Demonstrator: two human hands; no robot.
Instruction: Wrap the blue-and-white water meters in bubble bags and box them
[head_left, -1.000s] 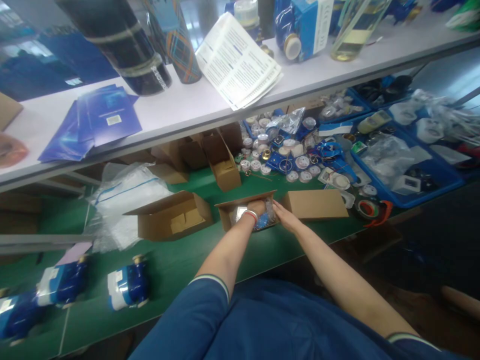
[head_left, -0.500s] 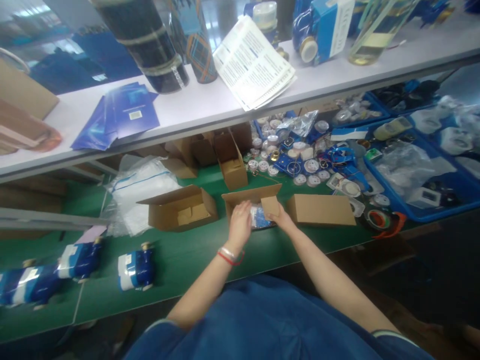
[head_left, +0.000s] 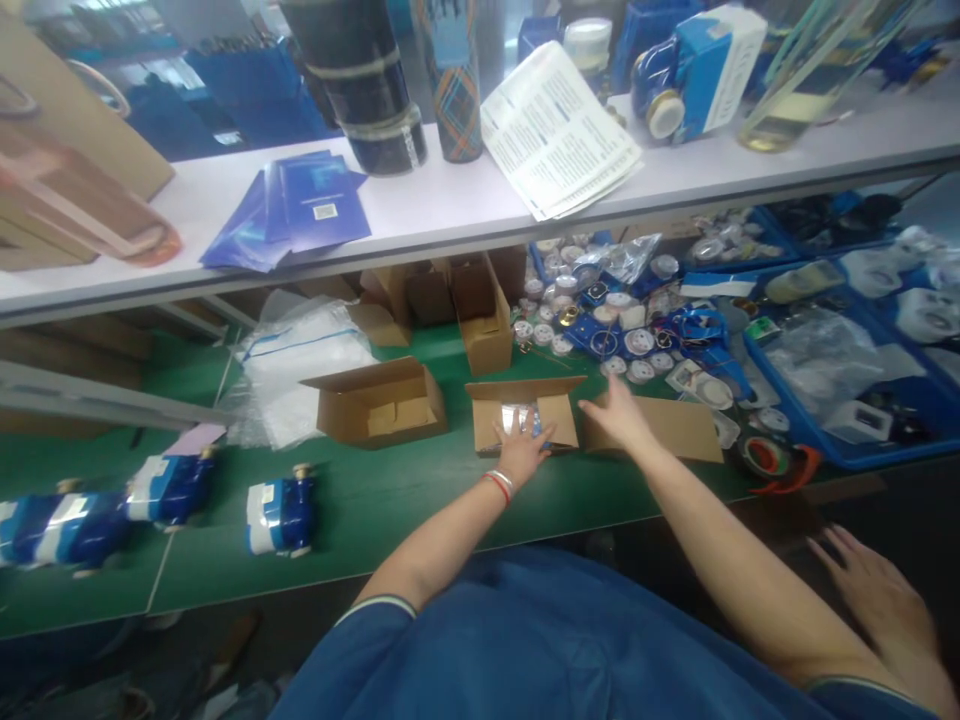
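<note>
**A:** Cardboard box, small and brown, sits on the green bench top at about twelve o'clock from the person, with its far flap raised and two side flaps partly folded in. Something blue in clear wrap shows in the gap between them.

**B:** And the hands?

**A:** The left hand lies flat, fingers spread wide, pressing on the near edge of the box over the wrapped contents. It grips nothing. The right hand is open too, fingers extended, resting on the closed carton just beside the box at three o'clock.

**B:** How would the box handle?

**A:** I'd judge thin corrugated board: stiff along the walls, floppy at the flaps, easy to dent. If the contents match the blue meters lying at nine o'clock, it would be heavier than it looks. Best taken by two opposite walls low down, not by a flap.

**B:** Anything else nearby?

**A:** An open empty-looking box at ten o'clock, clear bags beyond it, and a tape roll at three. Another person's hand shows at five o'clock, open and apart from the work.
</note>
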